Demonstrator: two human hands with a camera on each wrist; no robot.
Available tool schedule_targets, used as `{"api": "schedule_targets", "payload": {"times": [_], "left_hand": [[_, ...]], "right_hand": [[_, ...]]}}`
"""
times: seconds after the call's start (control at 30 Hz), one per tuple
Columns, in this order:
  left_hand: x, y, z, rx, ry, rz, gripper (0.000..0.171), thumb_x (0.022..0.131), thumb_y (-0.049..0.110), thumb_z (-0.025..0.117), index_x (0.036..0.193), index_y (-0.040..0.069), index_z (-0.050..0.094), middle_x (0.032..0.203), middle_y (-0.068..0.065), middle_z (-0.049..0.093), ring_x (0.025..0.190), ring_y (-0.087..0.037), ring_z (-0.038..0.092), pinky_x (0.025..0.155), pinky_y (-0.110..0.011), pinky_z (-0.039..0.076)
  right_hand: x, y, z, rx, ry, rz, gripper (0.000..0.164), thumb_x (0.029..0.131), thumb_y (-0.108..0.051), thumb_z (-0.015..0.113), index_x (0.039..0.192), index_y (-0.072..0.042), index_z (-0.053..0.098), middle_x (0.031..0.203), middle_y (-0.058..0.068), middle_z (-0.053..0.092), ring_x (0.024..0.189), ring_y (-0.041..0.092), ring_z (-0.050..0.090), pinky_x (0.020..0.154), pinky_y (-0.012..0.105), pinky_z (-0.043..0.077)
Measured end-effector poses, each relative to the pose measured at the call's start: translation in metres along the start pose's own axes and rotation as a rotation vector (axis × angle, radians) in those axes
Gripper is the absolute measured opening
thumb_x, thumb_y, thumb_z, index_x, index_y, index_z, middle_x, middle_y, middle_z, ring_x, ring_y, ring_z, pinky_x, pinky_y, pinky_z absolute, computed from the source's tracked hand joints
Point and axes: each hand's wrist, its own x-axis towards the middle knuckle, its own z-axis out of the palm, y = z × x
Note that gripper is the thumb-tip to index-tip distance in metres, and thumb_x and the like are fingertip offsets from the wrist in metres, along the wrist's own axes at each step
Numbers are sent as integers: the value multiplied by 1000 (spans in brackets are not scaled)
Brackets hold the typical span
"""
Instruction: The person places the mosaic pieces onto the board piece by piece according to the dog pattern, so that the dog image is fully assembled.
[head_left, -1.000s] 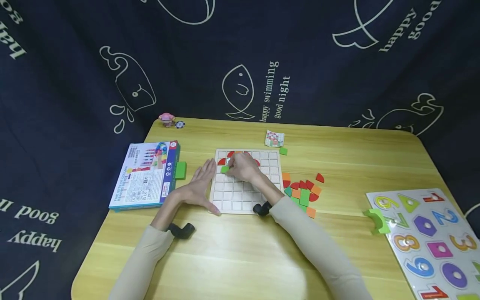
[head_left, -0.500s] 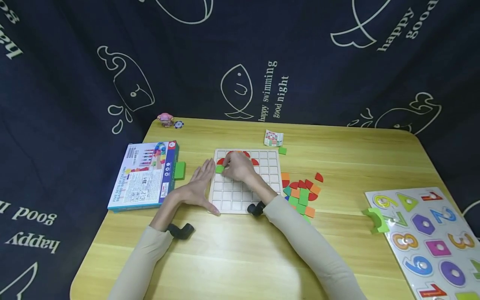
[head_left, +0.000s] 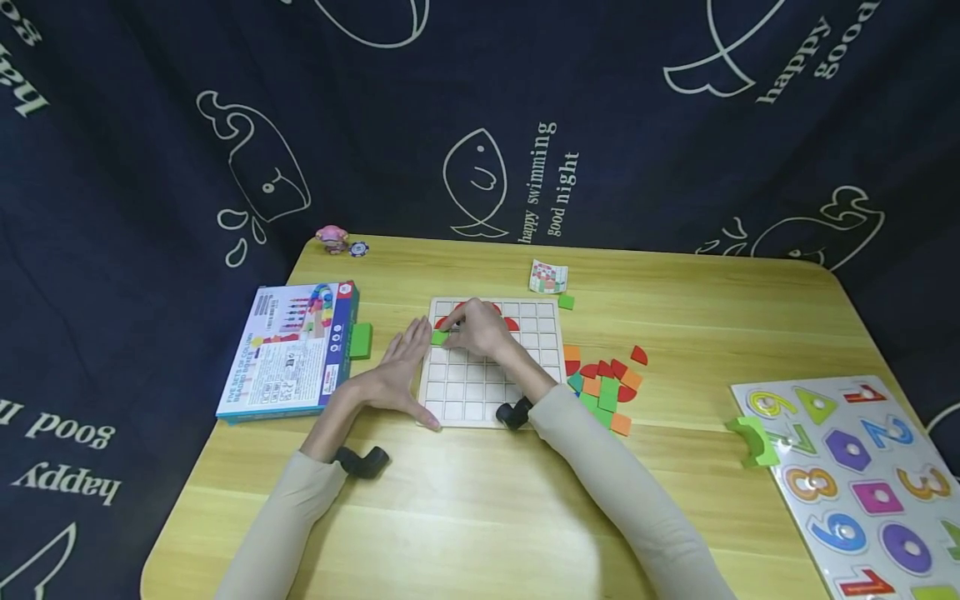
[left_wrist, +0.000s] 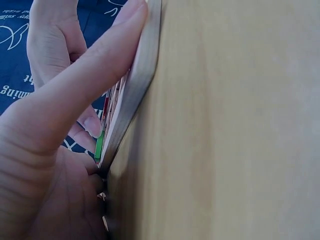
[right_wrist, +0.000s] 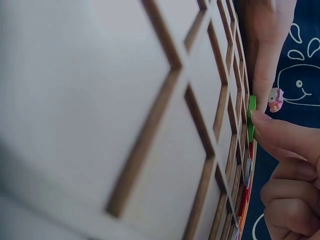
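Observation:
A white grid board (head_left: 455,392) lies on the table. At its left edge, in the third row from the top, is a green square tile (head_left: 439,337). My right hand (head_left: 480,329) reaches across the board and pinches this tile; in the right wrist view the thumb (right_wrist: 280,131) touches the tile (right_wrist: 252,117). Several red tiles (head_left: 512,324) sit in the top rows, partly hidden by the hand. My left hand (head_left: 393,375) lies spread along the board's left side. Its thumb (left_wrist: 95,70) touches the board's edge (left_wrist: 142,65) in the left wrist view.
Loose red, orange and green tiles (head_left: 609,393) lie right of the board. Behind it are a pattern card (head_left: 549,277) and a green tile (head_left: 566,302). A box (head_left: 288,350) and green block (head_left: 361,341) stand left; a number puzzle (head_left: 855,467) is at far right.
My right hand has moved slightly left, bringing the green tile to the board's left edge column. The left hand has stayed in place.

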Motion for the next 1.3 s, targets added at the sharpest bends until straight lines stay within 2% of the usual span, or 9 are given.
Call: {"api": "schedule_targets", "payload": {"times": [0.27, 0.6, 0.7, 0.73, 0.83, 0.93, 0.97, 1.07, 1.3], "left_hand": [[0, 0, 0, 1, -5, -4, 154, 53, 67, 83, 152, 6, -19, 159, -13, -27, 148, -27, -25, 122, -52, -10], [-2, 1, 0, -2, -8, -15, 153, 54, 66, 83, 152, 5, -18, 159, -13, -27, 148, -27, -26, 122, -52, -10], [-1, 1, -1, 4, -5, -12, 154, 53, 67, 83, 152, 5, -18, 159, -14, -26, 148, -28, -25, 122, -52, -10], [-1, 2, -1, 7, -2, -9, 154, 53, 67, 83, 152, 5, -18, 159, -14, -26, 148, -28, -25, 122, -53, -9], [0, 2, 0, 18, 6, -1, 155, 52, 69, 83, 152, 6, -18, 160, -14, -25, 148, -29, -24, 122, -52, -8], [0, 2, 0, 14, 10, 0, 156, 51, 68, 83, 152, 6, -18, 160, -14, -25, 148, -29, -23, 122, -52, -8], [0, 2, 0, 13, 9, -1, 156, 51, 68, 83, 152, 6, -18, 160, -14, -25, 148, -29, -23, 122, -52, -8], [-1, 2, 0, 9, 3, -5, 156, 51, 67, 84, 152, 6, -19, 159, -14, -26, 148, -29, -24, 122, -52, -8], [-2, 4, -1, 10, -5, -15, 155, 52, 67, 84, 152, 7, -19, 159, -14, -26, 148, -29, -24, 122, -53, -8]], "right_hand": [[2, 0, -1, -22, -1, 7, 20, 75, -15, 83, 94, -16, 79, 110, 1, 73, 94, 15, 63, 78, 29, 51], [5, 0, 3, 76, -38, 11, 22, 76, -14, 82, 97, -17, 78, 113, 2, 73, 97, 17, 62, 77, 27, 47], [1, 2, -3, 95, -54, -11, 24, 77, -14, 81, 100, -17, 78, 112, 2, 73, 95, 15, 62, 78, 25, 48], [-2, 3, -7, 101, -57, -26, 24, 78, -14, 80, 101, -16, 77, 109, 2, 73, 89, 14, 61, 74, 24, 47], [-17, 10, -29, 105, -54, -44, 25, 80, -15, 79, 105, -14, 76, 81, 4, 68, 66, 14, 52, 60, 22, 41], [-43, 24, -59, 90, -27, 1, 26, 82, -16, 77, 107, -13, 75, 63, 3, 46, 54, 16, 37, 51, 24, 29], [-53, 31, -70, 85, -20, 35, 25, 82, -17, 77, 107, -14, 75, 61, 3, 40, 53, 16, 35, 50, 24, 28], [-85, 60, -99, 60, 4, 118, 25, 84, -19, 75, 109, -14, 74, 59, 0, 35, 51, 18, 34, 47, 24, 26], [-152, 139, -145, -13, 113, 312, 34, 87, -23, 72, 117, -10, 68, 55, -3, 38, 49, 14, 35, 45, 25, 29]]}}
